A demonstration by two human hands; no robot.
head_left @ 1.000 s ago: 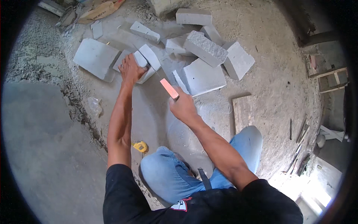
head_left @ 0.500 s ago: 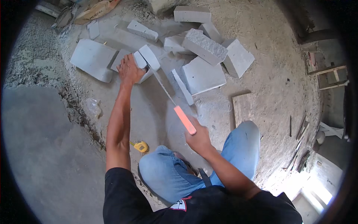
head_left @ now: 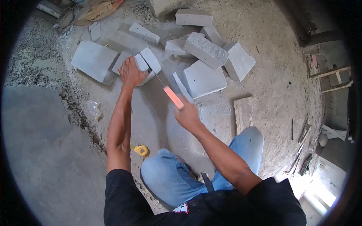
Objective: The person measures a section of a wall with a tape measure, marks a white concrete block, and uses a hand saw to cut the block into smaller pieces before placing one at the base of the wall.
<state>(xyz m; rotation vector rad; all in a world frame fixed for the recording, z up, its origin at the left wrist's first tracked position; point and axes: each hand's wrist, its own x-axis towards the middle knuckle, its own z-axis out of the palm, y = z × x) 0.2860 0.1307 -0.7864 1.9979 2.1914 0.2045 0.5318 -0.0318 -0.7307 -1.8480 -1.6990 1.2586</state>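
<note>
My right hand (head_left: 188, 116) is closed round the orange handle of a hand saw (head_left: 173, 97). Its thin blade runs up and left into a narrow cut in a pale grey lightweight concrete block (head_left: 151, 60). On the left side of that cut, my left hand (head_left: 131, 72) grips the block from above, fingers bent over it and the thumb near the cut. The blade's far end shows faintly beyond the block. A larger pale block (head_left: 94, 61) lies just left of my left hand.
Several concrete blocks are piled to the right, including a rough-faced one (head_left: 206, 49) and a flat one (head_left: 204, 79). A thin slab (head_left: 182, 86) leans beside them. A yellow tape measure (head_left: 141, 150) lies by my left knee. A wooden board (head_left: 244, 113) and a crumpled plastic bag (head_left: 94, 109) rest on the floor.
My right hand has pushed the saw forward, up and to the left, so the handle is closer to the block. My left hand stays in place on the block.
</note>
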